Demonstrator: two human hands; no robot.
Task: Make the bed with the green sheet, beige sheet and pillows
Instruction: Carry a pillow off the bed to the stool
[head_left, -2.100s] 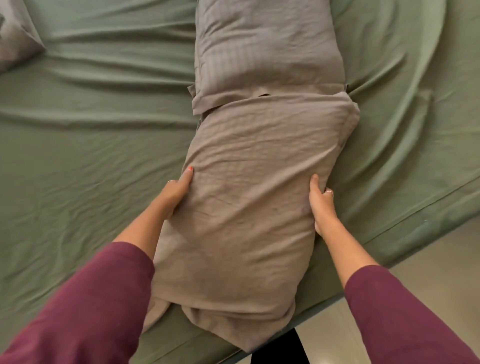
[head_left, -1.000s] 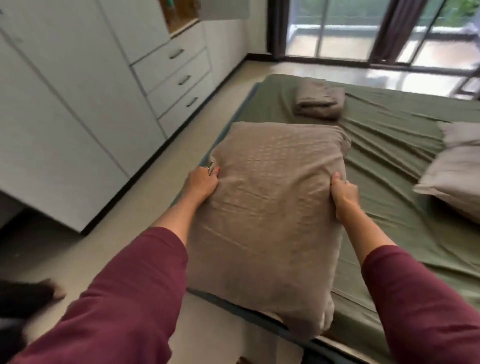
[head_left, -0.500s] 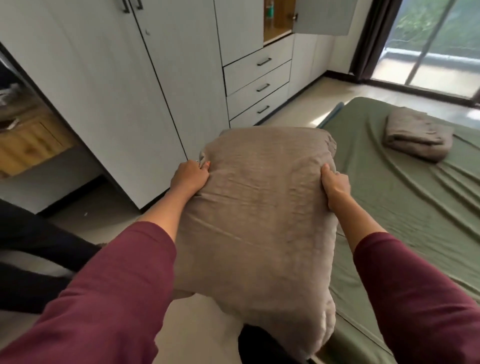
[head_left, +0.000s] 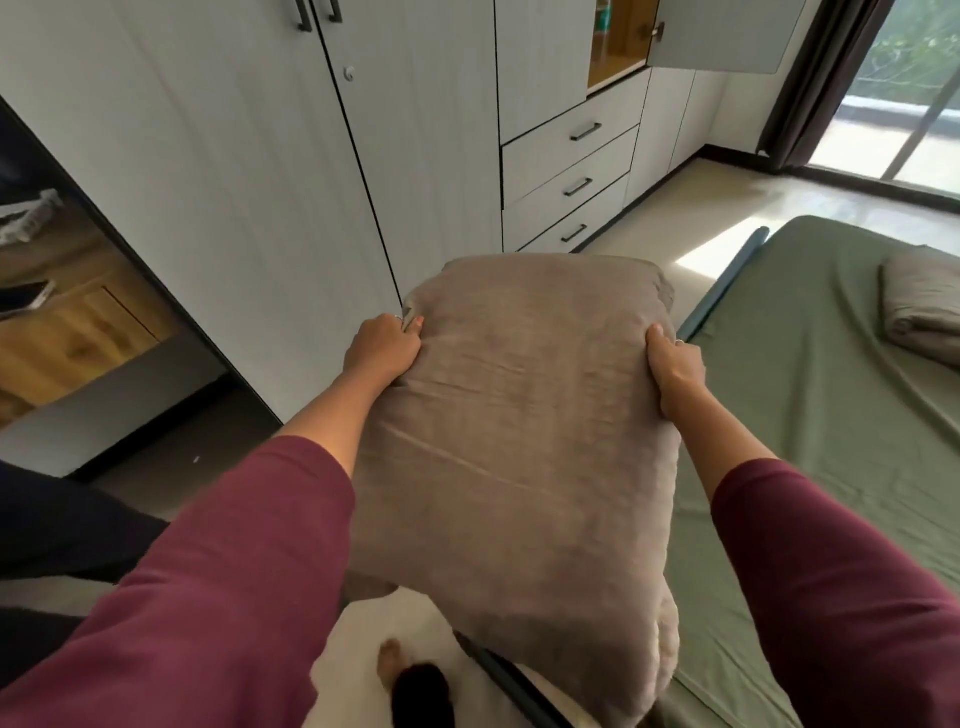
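- Pillow (head_left: 519, 441) in beige case, lifted off the bed, held out in front at picture centre, long axis running from 12 to 6 o'clock, near end sagging down over the bed corner
- Left hand (head_left: 382, 349) at 9 o'clock side of pillow, fingers curled into the cloth, thumb on top, pinching the edge; grip sits near the far end, probably so the weight hangs toward the body
- Right hand (head_left: 675, 364) at 3 o'clock side, thumb laid along the top face, other fingers wrapped under the edge and hidden; clamping the pillow, not spread
- Two-sided hold looks meant to keep the soft pillow flat and steady while carrying
- Green sheet (head_left: 831, 415) already spread over the mattress at 3 to 5 o'clock, some creases showing, so sheet step looks done or nearly
- Folded beige sheet (head_left: 919, 317) lying on the green sheet at 2 o'clock near the right edge, not yet opened
- Judgement: pillow is being moved off the bed, likely to free the surface for the beige sheet; where it goes cannot tell
- Wardrobe (head_left: 249, 197) with drawers (head_left: 571, 182) from 10 to 12 o'clock, glass door (head_left: 904, 114) at 1 o'clock
- Bare foot (head_left: 390, 660) at 6 o'clock on the floor
- Risk: hanging end could brush the floor or bed frame
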